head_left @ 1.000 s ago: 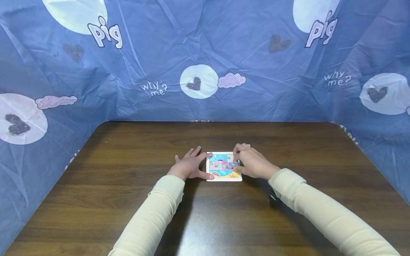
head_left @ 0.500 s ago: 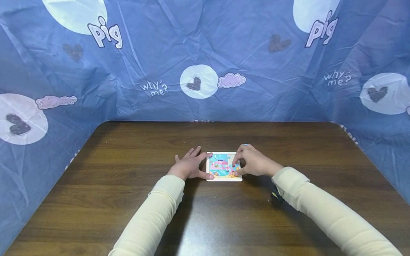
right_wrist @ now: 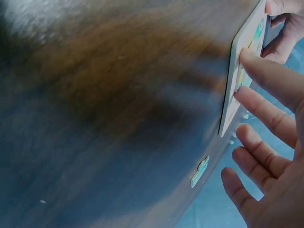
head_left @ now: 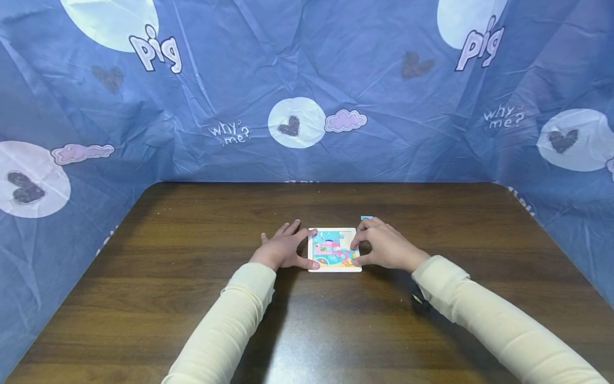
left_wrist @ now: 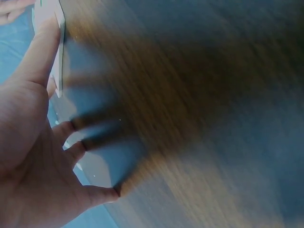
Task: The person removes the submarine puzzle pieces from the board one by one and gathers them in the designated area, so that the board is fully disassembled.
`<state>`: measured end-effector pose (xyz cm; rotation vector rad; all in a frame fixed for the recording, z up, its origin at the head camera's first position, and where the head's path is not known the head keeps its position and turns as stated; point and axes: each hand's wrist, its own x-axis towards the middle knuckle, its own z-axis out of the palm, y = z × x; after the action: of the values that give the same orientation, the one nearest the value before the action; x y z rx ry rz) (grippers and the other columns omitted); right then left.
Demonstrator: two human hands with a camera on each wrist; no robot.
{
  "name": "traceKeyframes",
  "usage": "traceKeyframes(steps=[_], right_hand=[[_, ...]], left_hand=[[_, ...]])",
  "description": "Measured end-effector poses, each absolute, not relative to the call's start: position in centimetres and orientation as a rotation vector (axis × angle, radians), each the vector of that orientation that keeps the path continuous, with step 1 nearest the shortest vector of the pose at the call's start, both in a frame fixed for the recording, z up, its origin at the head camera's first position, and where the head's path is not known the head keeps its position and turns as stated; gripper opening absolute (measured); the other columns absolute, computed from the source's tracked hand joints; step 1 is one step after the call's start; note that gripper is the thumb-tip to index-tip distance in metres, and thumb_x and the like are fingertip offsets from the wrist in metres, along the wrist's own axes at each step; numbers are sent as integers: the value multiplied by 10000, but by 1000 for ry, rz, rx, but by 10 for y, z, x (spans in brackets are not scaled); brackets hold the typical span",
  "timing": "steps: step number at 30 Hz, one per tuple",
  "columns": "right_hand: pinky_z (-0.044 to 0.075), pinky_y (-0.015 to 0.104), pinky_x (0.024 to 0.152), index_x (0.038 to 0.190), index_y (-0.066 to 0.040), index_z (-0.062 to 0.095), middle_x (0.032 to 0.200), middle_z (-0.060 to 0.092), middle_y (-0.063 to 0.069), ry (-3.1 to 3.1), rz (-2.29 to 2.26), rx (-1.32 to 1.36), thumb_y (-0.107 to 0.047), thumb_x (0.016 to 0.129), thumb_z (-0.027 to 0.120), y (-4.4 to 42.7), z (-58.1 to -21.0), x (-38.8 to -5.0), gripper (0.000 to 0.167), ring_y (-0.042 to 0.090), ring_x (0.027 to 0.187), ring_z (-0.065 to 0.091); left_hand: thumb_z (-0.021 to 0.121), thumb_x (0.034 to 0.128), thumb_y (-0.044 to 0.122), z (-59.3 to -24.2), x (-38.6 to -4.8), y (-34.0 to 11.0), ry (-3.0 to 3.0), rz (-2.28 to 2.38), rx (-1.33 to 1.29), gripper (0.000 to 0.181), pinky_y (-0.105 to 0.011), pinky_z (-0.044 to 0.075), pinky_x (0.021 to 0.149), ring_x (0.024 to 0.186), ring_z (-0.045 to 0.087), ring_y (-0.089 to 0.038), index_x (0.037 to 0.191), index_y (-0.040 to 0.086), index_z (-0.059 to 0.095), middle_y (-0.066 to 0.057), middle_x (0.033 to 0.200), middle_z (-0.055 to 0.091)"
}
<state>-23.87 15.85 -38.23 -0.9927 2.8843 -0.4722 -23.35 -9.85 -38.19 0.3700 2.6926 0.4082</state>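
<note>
A small white-framed jigsaw puzzle [head_left: 336,270] lies flat on the table, its picture pink, blue and yellow. My left hand [head_left: 282,250] is spread at its left side, thumb and index fingertip resting on the frame's corners. At the right side, my right hand [head_left: 386,246] touches the puzzle with thumb and index fingertip apart, beside a lower-right puzzle piece [head_left: 348,256]. Its other fingers [right_wrist: 254,164] are loosely bent in the right wrist view. Pale backing shows at the puzzle's upper right. Just beyond my right hand lies a loose blue puzzle piece [head_left: 366,217], partly hidden.
The dark wooden table [head_left: 216,213] has rounded far corners. Blue printed cloth [head_left: 384,149] hangs behind it and along both sides. Something dark [head_left: 417,296] shows beneath my right cuff.
My right hand has drawn slightly right, its fingertips shifting off the puzzle's picture toward the right edge. The lower-right piece and the loose blue piece show more. My left hand stays put.
</note>
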Motion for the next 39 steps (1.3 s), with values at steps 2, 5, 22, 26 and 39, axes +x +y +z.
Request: traceKeyframes(steps=[2, 5, 22, 26, 39], right_hand=[[345, 622, 1110, 975, -157, 790, 1161, 628, 118, 2876, -480, -992, -272, 780, 896, 159, -382, -239, 250, 466, 1363, 438], [358, 598, 1113, 981, -155, 786, 1147, 637, 103, 2870, -491, -983, -263, 782, 894, 159, -383, -240, 252, 450, 1356, 457], [514, 505, 942, 1037, -151, 801, 1061, 703, 5, 2836, -499, -950, -259, 801, 881, 161, -380, -241, 272, 335, 1153, 627], [515, 512, 950, 1062, -149, 800, 1071, 726, 1, 2835, -518, -923, -257, 807, 876, 164, -377, -243, 287, 347, 1190, 625], [522, 473, 814, 1132, -155, 785, 1065, 678, 39, 2857, -621, -787, -267, 858, 827, 190, -365, -251, 298, 271, 985, 665]], left_hand=[[768, 858, 525, -382, -234, -99, 2691, 408, 369, 880, -758, 109, 1128, 1552, 96, -362, 1595, 300, 343, -127, 1699, 109], [772, 853, 526, -382, -234, -99, 2689, 404, 372, 884, -759, 113, 1126, 1550, 97, -369, 1593, 303, 343, -127, 1699, 110], [785, 851, 502, -378, -234, -95, 2680, 379, 325, 893, -795, 150, 1089, 1556, 94, -344, 1596, 304, 335, -107, 1701, 116], [790, 845, 503, -377, -234, -93, 2675, 375, 309, 895, -804, 158, 1078, 1557, 91, -336, 1593, 310, 338, -100, 1703, 112], [795, 843, 498, -376, -233, -93, 2676, 392, 303, 892, -799, 144, 1085, 1557, 95, -331, 1590, 312, 344, -96, 1703, 114]])
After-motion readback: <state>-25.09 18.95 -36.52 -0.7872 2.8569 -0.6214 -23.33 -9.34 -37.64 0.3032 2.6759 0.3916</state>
